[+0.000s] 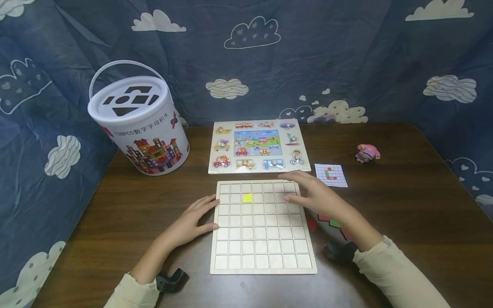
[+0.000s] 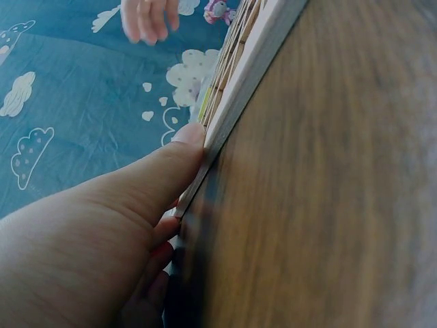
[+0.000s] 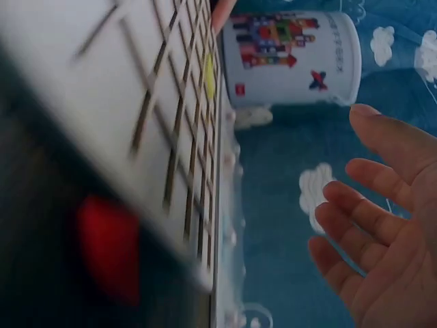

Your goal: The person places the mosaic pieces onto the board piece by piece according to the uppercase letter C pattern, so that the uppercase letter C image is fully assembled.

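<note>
Left hand [image 1: 192,221] with fingers spread, touching a wooden grid board's [image 1: 262,247] edge, right hand [image 1: 320,194] relaxed and empty above it, yellow quarter-circle tile [image 1: 247,198] between the hands

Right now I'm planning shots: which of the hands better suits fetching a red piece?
Probably the right hand: empty and nearer the red pieces; the left hand touches the opposite edge of the board.

Left sleeve [image 1: 132,294] pale cream; right sleeve [image 1: 398,273] same. Left wrist mount [image 1: 172,281] black, curved, dotted; right wrist mount [image 1: 340,252] black.
</note>
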{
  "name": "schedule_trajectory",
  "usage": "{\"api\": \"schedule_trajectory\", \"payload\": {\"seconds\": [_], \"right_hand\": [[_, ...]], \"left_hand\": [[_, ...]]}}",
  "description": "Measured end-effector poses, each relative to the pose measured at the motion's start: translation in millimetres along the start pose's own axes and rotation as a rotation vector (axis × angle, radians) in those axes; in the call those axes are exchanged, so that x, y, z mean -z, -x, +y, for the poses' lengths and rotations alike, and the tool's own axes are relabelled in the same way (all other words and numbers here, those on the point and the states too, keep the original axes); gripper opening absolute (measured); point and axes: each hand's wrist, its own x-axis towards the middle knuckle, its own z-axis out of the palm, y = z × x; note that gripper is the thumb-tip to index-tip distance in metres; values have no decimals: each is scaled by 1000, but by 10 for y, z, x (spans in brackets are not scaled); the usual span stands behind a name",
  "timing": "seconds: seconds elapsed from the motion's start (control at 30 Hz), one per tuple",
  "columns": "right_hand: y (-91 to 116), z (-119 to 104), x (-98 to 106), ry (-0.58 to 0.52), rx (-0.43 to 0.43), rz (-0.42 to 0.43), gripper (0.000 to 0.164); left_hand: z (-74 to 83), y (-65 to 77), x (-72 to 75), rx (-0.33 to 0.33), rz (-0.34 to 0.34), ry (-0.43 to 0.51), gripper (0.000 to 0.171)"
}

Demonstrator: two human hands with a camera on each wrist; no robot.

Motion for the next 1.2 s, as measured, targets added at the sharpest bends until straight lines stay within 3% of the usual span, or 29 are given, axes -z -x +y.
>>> {"api": "schedule_trajectory", "payload": {"seconds": [0.17, 0.4, 0.57, 0.87, 1.2], "right_hand": [[309, 155, 99, 52, -53, 36, 53], [644, 378, 101, 95, -129, 21, 55], [797, 512, 58, 129, -117, 36, 49], [805, 591, -38, 221, -18, 104, 27], [697, 470, 24, 186, -80, 66, 31]], "left_hand": [[-6, -1, -1, -6, 4, -1, 65], [-11, -6, -1, -9, 6, 3, 65], [-13, -7, -6, -8, 3, 0, 65], [-12, -2, -3, -2, -1, 8, 65], [-23, -1, -5, -4, -2, 3, 66]]}}
